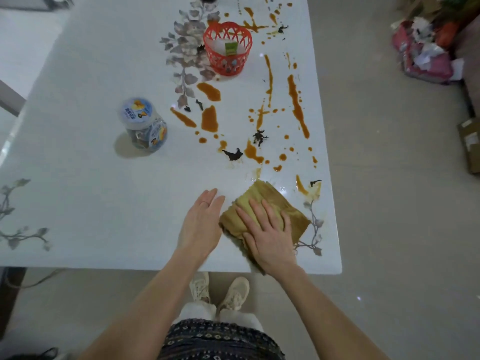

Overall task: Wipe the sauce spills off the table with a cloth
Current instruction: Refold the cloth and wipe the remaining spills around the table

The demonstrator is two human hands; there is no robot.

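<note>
An olive-yellow cloth (293, 216) lies folded on the white table (91, 178) near its front right corner. My right hand (267, 232) presses flat on the cloth, fingers spread. Just left of the cloth, my left hand (201, 224) rests flat and open on the bare tabletop, touching the cloth's edge. Orange-brown sauce spills (210, 119) with dark bits run in streaks and drops from just beyond the cloth up the right half of the table. One long streak (297, 105) lies near the right edge.
A red plastic basket (228, 48) stands among the spills at the back. A clear jar with a blue label (142, 126) lies on its side left of the spills. Bags (426, 53) and a box (470, 144) sit on the floor to the right.
</note>
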